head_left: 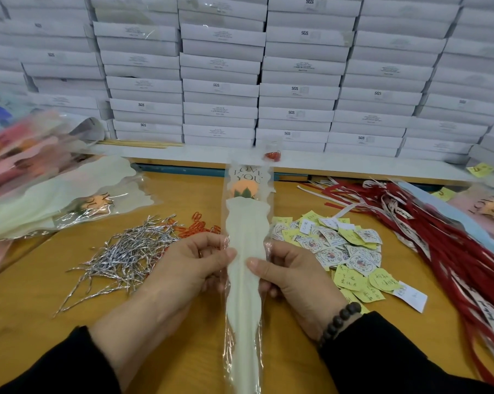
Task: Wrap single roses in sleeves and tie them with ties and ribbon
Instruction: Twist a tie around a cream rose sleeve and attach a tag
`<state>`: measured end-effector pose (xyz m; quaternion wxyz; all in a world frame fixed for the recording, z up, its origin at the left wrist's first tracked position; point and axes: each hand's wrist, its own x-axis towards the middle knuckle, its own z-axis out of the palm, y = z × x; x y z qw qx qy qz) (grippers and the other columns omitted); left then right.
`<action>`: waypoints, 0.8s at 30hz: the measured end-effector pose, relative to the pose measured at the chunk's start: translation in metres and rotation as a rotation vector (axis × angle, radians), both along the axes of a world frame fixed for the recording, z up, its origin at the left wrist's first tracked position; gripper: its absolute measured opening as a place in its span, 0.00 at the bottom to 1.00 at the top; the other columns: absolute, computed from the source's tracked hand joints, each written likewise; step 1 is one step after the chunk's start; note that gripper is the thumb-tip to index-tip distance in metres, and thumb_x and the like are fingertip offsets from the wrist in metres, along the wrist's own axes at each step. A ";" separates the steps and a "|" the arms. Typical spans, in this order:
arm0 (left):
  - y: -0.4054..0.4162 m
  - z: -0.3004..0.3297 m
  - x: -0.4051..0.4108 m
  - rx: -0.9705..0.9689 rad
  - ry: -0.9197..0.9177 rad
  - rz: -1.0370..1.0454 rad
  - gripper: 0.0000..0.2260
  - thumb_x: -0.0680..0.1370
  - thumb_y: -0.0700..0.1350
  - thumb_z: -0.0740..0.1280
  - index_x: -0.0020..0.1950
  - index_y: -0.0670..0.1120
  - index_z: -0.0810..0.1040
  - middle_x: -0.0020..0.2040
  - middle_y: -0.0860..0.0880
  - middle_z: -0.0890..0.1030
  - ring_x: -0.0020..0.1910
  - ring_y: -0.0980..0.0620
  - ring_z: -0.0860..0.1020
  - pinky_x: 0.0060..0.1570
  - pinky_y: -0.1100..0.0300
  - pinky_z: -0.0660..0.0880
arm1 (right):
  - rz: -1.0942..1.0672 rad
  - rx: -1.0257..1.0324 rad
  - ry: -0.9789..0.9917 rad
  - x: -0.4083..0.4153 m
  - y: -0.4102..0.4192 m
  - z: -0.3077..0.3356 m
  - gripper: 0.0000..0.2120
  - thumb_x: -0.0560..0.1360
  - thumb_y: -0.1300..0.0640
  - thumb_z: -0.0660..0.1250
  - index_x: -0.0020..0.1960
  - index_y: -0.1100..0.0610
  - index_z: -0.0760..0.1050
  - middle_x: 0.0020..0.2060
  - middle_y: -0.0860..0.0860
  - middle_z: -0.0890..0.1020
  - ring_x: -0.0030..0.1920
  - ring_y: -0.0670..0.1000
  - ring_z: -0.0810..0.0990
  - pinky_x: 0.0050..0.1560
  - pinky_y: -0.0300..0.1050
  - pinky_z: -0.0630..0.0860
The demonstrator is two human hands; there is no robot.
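Rose sits inside sleeve, held upright over counter. Left hand and right hand both pinch sleeve mid-length, thumbs on front. Sleeve likely light, thin, slippery, crinkles easily; bloom fragile. Recommend grip at stem section, w/ silver ties & red ribbon nearby.

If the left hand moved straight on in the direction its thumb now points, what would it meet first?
The left hand holds the sleeved rose, and its thumb points right, across the sleeve. Going straight on, it would probably first meet the right hand gripping the other side, though depth is unclear.
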<state>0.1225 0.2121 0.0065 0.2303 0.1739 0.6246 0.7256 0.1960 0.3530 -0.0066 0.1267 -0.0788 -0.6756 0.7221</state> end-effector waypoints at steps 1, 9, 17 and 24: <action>0.000 0.000 0.000 0.003 0.001 0.007 0.09 0.68 0.37 0.70 0.46 0.38 0.78 0.38 0.37 0.79 0.30 0.47 0.75 0.25 0.62 0.73 | -0.011 0.003 -0.011 0.000 0.000 0.000 0.05 0.72 0.60 0.70 0.39 0.54 0.82 0.25 0.47 0.77 0.24 0.43 0.72 0.26 0.32 0.68; 0.004 -0.002 0.004 -0.025 0.068 -0.059 0.06 0.70 0.33 0.69 0.45 0.38 0.77 0.28 0.44 0.76 0.23 0.53 0.72 0.23 0.65 0.71 | -0.048 -0.113 -0.035 0.002 0.001 0.005 0.11 0.71 0.56 0.69 0.30 0.54 0.79 0.21 0.47 0.74 0.20 0.42 0.68 0.22 0.32 0.66; 0.003 0.002 0.005 -0.020 0.049 -0.037 0.03 0.73 0.39 0.67 0.42 0.39 0.80 0.42 0.25 0.75 0.38 0.39 0.72 0.35 0.54 0.68 | -0.088 -0.166 0.019 0.000 0.000 0.003 0.12 0.70 0.62 0.71 0.28 0.52 0.81 0.21 0.48 0.73 0.20 0.43 0.67 0.22 0.32 0.66; 0.001 0.008 0.011 -0.032 0.054 0.028 0.12 0.69 0.45 0.70 0.48 0.38 0.80 0.49 0.26 0.76 0.43 0.37 0.75 0.52 0.36 0.71 | -0.020 -0.151 0.044 0.003 -0.005 0.008 0.13 0.70 0.69 0.69 0.30 0.56 0.77 0.22 0.46 0.78 0.20 0.40 0.74 0.21 0.29 0.68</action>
